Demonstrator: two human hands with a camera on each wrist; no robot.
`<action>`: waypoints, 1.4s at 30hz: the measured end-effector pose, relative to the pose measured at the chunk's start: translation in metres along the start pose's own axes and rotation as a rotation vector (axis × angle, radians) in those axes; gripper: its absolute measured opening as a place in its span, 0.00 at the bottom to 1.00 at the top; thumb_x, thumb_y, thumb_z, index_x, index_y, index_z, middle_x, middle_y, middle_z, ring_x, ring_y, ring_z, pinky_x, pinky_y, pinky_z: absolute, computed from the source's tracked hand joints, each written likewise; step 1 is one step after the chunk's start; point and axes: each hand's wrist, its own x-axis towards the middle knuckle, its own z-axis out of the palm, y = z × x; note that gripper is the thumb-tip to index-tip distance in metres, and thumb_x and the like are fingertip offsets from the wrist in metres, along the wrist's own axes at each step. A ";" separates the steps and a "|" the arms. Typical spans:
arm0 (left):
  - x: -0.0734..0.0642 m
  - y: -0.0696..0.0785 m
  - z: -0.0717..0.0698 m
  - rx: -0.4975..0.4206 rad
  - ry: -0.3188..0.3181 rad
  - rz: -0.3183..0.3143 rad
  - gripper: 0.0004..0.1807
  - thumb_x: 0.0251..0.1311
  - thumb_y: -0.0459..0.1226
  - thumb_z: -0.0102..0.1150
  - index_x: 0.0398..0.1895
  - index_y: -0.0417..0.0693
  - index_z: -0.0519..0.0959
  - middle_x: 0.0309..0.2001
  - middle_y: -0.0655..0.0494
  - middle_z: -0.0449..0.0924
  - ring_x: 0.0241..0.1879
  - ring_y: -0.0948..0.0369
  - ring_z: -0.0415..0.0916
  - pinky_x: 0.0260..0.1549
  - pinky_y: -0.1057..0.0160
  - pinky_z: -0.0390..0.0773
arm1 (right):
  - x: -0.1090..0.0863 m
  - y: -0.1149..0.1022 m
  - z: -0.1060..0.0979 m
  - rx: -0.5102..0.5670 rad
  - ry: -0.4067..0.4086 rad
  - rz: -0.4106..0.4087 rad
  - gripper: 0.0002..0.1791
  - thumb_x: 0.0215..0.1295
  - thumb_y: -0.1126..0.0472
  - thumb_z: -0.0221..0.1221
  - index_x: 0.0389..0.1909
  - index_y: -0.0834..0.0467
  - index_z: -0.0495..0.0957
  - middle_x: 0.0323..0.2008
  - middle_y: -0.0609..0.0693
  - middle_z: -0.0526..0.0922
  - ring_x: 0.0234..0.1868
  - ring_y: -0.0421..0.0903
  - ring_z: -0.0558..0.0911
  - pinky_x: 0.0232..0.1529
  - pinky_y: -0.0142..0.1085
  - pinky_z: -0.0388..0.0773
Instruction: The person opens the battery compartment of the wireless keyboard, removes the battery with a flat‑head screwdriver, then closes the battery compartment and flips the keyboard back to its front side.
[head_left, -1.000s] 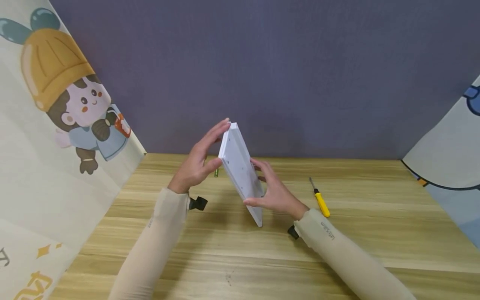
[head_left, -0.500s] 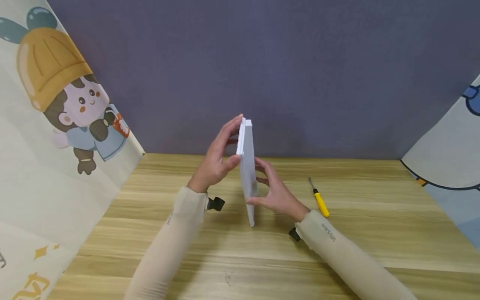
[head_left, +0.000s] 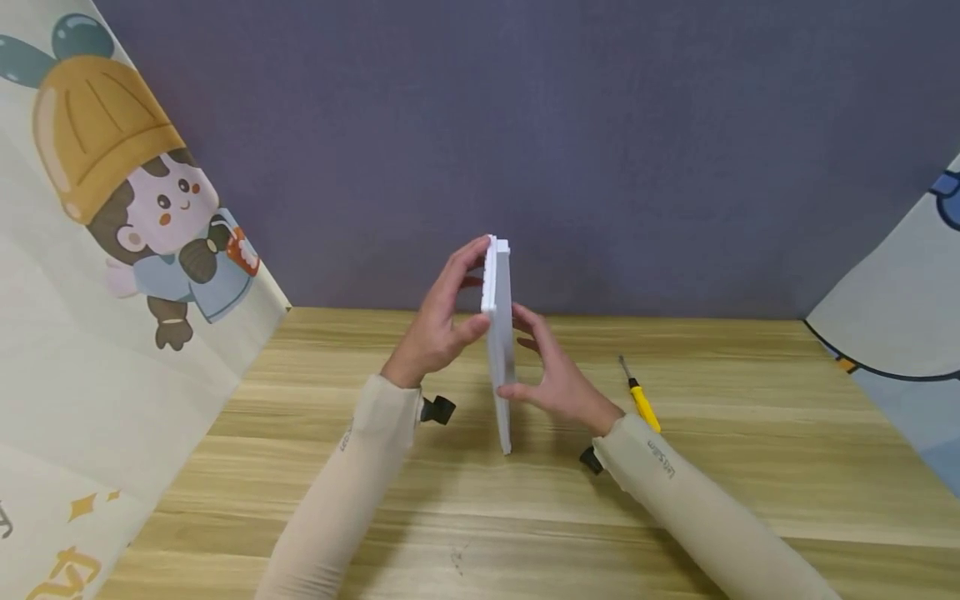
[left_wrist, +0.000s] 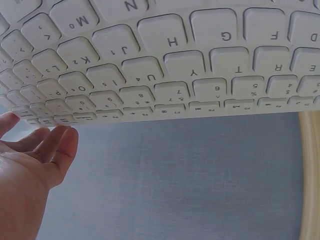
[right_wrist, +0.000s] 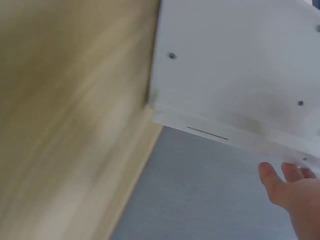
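A white keyboard [head_left: 501,350] stands on its short end, nearly edge-on in the head view. Its lettered keys [left_wrist: 162,37] face left, and its screw-dotted underside [right_wrist: 225,75] faces right. My left hand [head_left: 438,329] grips the upper end, thumb at the near edge and fingers at the far edge. Lower down, my right hand [head_left: 558,375] spans the board from the right; its thumb lies against the near edge. In the right wrist view, the fingertips [right_wrist: 268,172] are right at the long edge.
A yellow-handled screwdriver [head_left: 643,407] lies on the wooden table [head_left: 750,450], right of the right hand. A grey-blue wall [head_left: 525,125] rises behind the table, and a cartoon-printed panel [head_left: 90,375] borders the left side.
The keyboard has swung from a leftward lean to nearly upright, its top moving right with my left hand. My right hand has slid slightly up. A small green item behind became hidden.
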 end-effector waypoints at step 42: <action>-0.003 -0.005 0.009 -0.026 -0.104 -0.040 0.54 0.57 0.71 0.36 0.74 0.42 0.41 0.70 0.48 0.52 0.63 0.52 0.57 0.56 0.50 0.64 | 0.045 -0.095 -0.031 -0.052 0.140 -0.245 0.59 0.53 0.31 0.58 0.68 0.72 0.49 0.62 0.70 0.57 0.62 0.62 0.62 0.58 0.60 0.61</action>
